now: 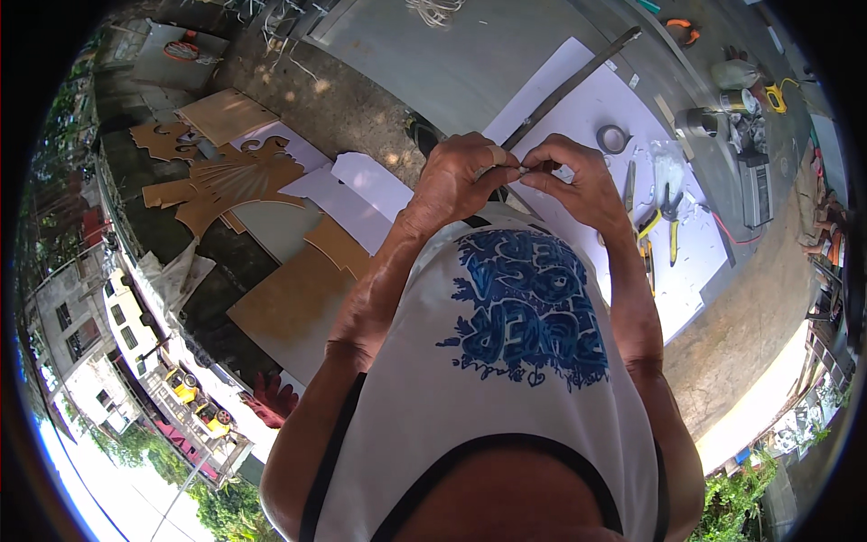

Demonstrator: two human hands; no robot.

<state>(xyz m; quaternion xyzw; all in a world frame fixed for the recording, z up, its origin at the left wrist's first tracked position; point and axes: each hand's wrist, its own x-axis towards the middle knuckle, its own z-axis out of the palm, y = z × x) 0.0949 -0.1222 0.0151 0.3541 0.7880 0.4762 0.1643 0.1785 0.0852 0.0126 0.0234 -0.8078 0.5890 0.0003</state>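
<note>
My left hand and my right hand meet in front of my shirt, fingertips nearly touching. Both are closed in a pinch around something tiny and pale, too small to name. A tan band wraps one finger of my left hand. Just beyond my hands, a long dark bar lies across a white sheet. To the right of my right hand, on that sheet, are a roll of grey tape, pliers with yellow-and-black handles and a clear plastic bag.
Cut brown boards and white pieces lie at the left. A larger brown board is nearer me. Cans, a grey metal-cased box and an orange-handled tool stand or lie at the right.
</note>
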